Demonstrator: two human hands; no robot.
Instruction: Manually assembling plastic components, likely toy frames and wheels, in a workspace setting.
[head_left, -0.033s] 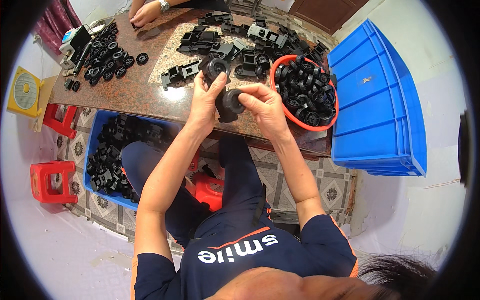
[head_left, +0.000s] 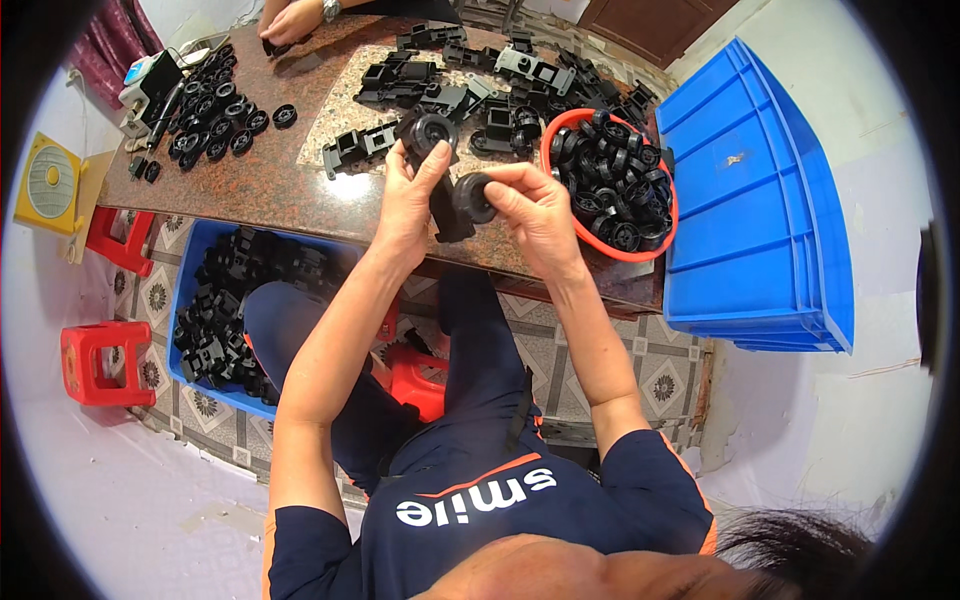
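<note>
Above the table's front edge, my left hand (head_left: pixel 405 205) grips a black toy-car chassis (head_left: pixel 452 220) with its fingers wrapped round one side. A black wheel (head_left: pixel 433 133) sits at the chassis's far end, under my left thumb. My right hand (head_left: pixel 537 215) pinches another black wheel (head_left: pixel 473 198) between thumb and fingers, close beside the chassis's near end. Whether that wheel touches the chassis I cannot tell. More black chassis (head_left: pixel 365 147) lie on the speckled tabletop beyond my hands. An orange-red basin (head_left: pixel 655 255) piled with black wheels (head_left: pixel 610 180) stands right of my right hand.
Loose wheels (head_left: pixel 215 120) spread over the table's left, by a small device (head_left: pixel 150 90). Across the table a co-worker's hands (head_left: pixel 295 22) handle a dark part. A blue crate (head_left: pixel 745 200) stands at right; another blue bin (head_left: pixel 230 397) of black parts sits by my leg, near red stools (head_left: pixel 105 365).
The wheel in my right hand has shifted slightly right and away from the chassis, turning a little. My left hand stays nearly in place. The co-worker's hands have moved slightly.
</note>
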